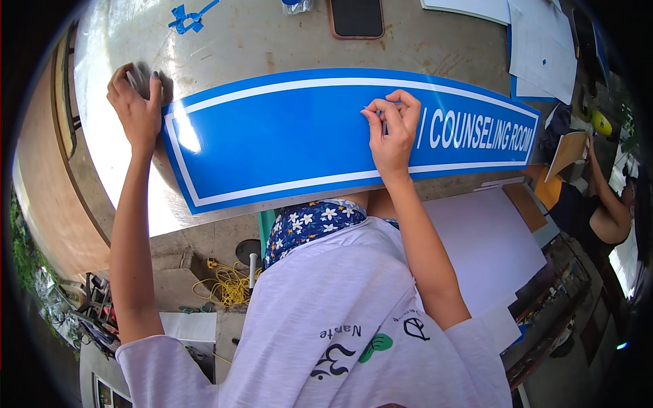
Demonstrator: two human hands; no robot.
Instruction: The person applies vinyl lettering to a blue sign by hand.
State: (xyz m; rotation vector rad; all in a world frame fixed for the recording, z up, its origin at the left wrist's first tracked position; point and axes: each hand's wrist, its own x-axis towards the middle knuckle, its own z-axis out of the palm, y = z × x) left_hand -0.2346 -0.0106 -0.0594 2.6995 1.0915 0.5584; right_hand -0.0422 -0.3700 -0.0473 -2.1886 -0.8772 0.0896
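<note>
A long blue sign (pixel 272 139) with a white border lies on the metal table. White letters reading "COUNSELING ROOM" (pixel 481 129) stand at its right end, while the left and middle parts are plain blue. Just past the sign's left end, my left hand (pixel 138 112) rests on the table, its fingers curled round something greyish or see-through that I cannot make out. Over the sign, left of the lettering, my right hand (pixel 394 139) is closed in a pinch. Whatever its fingertips hold, if anything, is too small to tell.
On the metal table (pixel 252 47) lie scraps of blue tape (pixel 190 18) and a phone (pixel 356 18). White sheets (pixel 542 47) lie at the far right. Another person (pixel 605 204) is at the right, holding a brown board (pixel 566 156). A yellow cord (pixel 231 284) is on the floor.
</note>
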